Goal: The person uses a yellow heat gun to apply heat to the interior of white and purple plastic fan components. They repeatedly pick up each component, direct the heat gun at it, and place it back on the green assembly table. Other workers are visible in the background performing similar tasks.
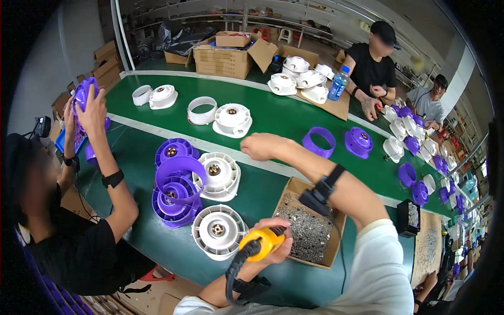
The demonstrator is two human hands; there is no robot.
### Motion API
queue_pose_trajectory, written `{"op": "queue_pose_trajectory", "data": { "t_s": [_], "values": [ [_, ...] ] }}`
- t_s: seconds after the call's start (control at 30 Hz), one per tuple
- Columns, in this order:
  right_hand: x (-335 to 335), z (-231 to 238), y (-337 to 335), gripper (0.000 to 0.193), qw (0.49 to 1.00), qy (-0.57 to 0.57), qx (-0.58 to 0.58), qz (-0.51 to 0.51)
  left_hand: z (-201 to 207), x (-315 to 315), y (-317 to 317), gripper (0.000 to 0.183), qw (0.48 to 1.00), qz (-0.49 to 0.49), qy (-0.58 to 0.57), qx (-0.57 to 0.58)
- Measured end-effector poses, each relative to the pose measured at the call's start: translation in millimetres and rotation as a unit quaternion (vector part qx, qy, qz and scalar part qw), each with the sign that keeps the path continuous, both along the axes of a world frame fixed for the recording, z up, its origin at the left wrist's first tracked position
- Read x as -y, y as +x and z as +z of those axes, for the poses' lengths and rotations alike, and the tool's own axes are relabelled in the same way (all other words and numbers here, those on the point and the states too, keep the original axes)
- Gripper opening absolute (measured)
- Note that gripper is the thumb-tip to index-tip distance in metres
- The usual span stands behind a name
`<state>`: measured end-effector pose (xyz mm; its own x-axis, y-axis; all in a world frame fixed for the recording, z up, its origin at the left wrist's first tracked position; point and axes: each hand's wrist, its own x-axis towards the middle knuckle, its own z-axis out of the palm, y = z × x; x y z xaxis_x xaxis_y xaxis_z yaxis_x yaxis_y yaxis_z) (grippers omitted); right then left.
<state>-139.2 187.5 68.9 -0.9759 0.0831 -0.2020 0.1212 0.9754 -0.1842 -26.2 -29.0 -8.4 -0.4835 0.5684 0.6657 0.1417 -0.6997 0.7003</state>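
My left hand point(275, 249) is wrapped round a yellow corded power tool point(265, 243), apparently an electric screwdriver, beside a box of small metal screws point(307, 236). A thick black cable runs from the tool; its working tip is hidden. My right hand point(260, 146) reaches over the belt's near edge, fingers curled together; whatever they hold cannot be seen. Just beyond it sits a white round housing point(232, 116) with a brassy centre. Nearer me are two white finned housings point(215, 176) point(218, 231), two purple housings point(170, 152) point(167, 207) and a purple ring point(178, 167) leaning over them.
On the green belt point(283, 118) stand white rings point(202, 110), a purple ring point(318, 142) and a purple housing point(359, 142). At left a co-worker point(113, 210) lifts a purple part point(84, 94). Across the belt, another person point(373, 68) works beside stacked white housings point(299, 79) and a bottle point(338, 84).
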Motion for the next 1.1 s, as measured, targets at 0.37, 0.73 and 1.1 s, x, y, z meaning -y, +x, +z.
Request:
{"op": "queue_pose_trajectory", "data": {
  "t_s": [0.37,0.73,1.1],
  "values": [
    [-20,-82,-97,0.049,0.967,0.050,-0.157,-0.194,7,-1,-3,0.037,0.995,0.019,0.020,0.100],
    [-51,-111,-165,0.056,0.954,0.089,-0.285,-0.021,13,9,-6,0.038,0.989,0.000,-0.077,0.127],
    [-49,-61,-89,0.013,0.948,0.186,-0.258,0.002,10,9,-6,0.038,0.990,-0.081,-0.077,0.090]
  ]
}}
